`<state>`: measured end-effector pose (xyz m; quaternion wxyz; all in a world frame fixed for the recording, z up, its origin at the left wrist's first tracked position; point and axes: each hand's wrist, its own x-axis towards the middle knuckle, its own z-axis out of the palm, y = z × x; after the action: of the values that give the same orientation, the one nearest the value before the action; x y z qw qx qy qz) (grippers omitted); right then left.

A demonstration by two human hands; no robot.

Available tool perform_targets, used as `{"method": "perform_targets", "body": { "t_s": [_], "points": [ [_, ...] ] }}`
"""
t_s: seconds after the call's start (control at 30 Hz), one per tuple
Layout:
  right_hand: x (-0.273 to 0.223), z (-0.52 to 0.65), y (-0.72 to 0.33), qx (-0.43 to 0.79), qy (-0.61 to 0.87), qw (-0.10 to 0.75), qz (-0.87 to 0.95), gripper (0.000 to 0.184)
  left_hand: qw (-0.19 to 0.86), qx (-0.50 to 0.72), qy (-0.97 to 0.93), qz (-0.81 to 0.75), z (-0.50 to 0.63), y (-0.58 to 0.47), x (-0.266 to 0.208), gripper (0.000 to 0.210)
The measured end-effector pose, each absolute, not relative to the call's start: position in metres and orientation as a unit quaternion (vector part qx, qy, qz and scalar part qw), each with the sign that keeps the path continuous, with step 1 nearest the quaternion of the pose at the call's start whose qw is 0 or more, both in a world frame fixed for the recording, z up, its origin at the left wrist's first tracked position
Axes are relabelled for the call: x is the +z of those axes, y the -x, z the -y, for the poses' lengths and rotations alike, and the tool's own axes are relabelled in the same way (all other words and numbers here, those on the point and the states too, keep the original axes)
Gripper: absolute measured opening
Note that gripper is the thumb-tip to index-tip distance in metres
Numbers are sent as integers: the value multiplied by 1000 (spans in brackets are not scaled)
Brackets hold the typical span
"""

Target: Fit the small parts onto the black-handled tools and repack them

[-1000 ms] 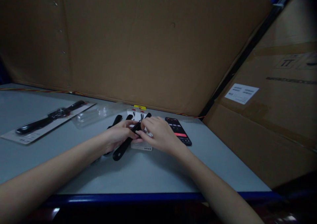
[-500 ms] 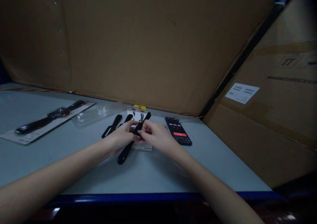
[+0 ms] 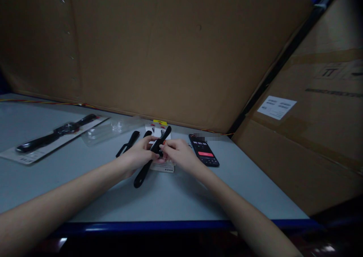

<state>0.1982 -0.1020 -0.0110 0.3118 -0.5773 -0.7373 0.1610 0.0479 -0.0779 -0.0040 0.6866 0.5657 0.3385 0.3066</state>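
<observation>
Black tool (image 3: pixel 141 175) held aslant

The left hand (image 3: pixel 138 154) grips the black tool around its middle, likely to steady it while both ends stay free. The right hand (image 3: pixel 181 154) has its fingers curled in against that middle, probably for fine contact; whether they pinch anything, I cannot tell. Beneath both lies a printed card (image 3: pixel 162 167). Just right of the right hand, a phone (image 3: pixel 203 151) lies face up, perhaps so its timer stays readable.

Head-worn; looks forward and down at the hands (image 3: pixel 183 155).
</observation>
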Motion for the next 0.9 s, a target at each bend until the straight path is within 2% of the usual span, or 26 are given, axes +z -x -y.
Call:
{"method": "perform_targets", "body": {
  "t_s": [0.07, 0.13, 0.27, 0.37, 0.63, 0.77, 0.9],
  "points": [
    [-12, 100, -199, 220, 574, 316, 723, 35, 678, 311, -574, -339, 76, -47, -7, 62],
    [-11, 100, -201, 223, 574, 312, 724, 37, 685, 313, -571, -327, 74, -47, -9, 62],
    [1, 106, -207, 94, 552, 312, 767, 24, 727, 311, -537, -293, 71, -46, -11, 59],
    [9, 110, -212, 53, 490, 292, 820, 13, 738, 312, -521, -294, 71, -45, -10, 61],
    [10, 108, -222, -13, 383, 249, 889, 15, 733, 294, -508, -344, 74, -46, -5, 65],
    [9, 106, -220, -61, 404, 231, 883, 12, 739, 301, -506, -326, 75, -46, -4, 66],
    [6, 107, -213, -103, 442, 217, 864, 20, 743, 307, -501, -319, 77, -46, -2, 62]
  ]
}}
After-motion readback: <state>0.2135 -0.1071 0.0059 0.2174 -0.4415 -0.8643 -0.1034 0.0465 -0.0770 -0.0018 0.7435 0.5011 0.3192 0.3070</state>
